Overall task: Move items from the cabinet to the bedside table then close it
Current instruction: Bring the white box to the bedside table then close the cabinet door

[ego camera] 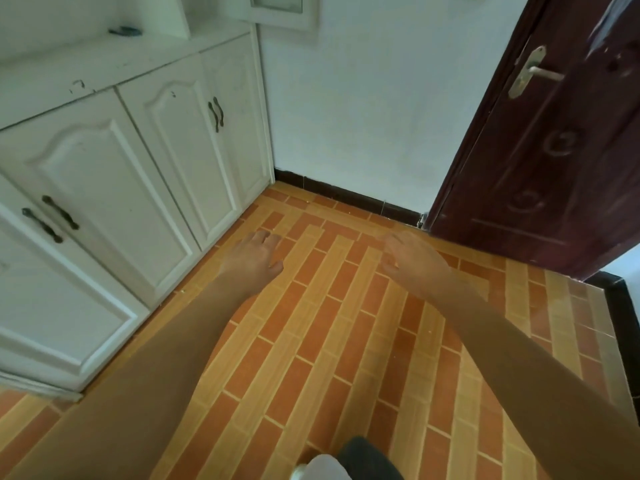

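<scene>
A white cabinet (104, 174) runs along the left wall, and all of its arched doors are closed, with dark handles (215, 116) on them. My left hand (254, 258) hangs over the floor to the right of the cabinet, fingers loosely apart and holding nothing. My right hand (412, 258) is stretched out beside it, also empty with its fingers spread. A small dark object (125, 31) lies on the cabinet's white top. No bedside table is in view.
A dark red wooden door (540, 150) with a metal lever handle (535, 72) stands ajar at the right. A white wall with a black skirting (346, 195) closes the far side. The floor is orange-and-tan brick-pattern tile (329, 341). My leg and shoe (343, 462) show at the bottom.
</scene>
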Motion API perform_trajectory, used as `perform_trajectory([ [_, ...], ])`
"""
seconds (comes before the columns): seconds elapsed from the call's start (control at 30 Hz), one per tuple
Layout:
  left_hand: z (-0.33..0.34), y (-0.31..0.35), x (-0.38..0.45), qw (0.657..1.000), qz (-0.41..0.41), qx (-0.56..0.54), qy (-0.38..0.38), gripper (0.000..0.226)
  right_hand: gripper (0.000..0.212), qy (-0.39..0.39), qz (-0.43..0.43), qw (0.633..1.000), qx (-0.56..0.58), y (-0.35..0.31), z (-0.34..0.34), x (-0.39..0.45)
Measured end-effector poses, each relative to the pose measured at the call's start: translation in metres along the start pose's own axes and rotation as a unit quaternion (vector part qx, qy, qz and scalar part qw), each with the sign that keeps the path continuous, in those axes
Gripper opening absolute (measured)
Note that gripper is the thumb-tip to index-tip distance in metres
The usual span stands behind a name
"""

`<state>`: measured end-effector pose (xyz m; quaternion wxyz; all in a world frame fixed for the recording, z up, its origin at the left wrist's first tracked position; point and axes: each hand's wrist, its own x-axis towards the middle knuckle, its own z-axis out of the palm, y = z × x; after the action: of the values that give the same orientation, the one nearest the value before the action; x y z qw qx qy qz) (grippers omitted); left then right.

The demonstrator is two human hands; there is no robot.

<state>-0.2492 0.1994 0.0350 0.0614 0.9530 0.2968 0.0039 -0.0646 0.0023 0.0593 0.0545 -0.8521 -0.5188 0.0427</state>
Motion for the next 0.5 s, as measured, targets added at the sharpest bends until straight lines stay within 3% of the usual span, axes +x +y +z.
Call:
perform_trajectory([
  [0.5,-0.023,-0.042,0.246,0.996,-0.081,-0.014,0.045,0.046,0.043,0.008,-0.080,0.996,0.044,0.075,-0.024,0.272],
])
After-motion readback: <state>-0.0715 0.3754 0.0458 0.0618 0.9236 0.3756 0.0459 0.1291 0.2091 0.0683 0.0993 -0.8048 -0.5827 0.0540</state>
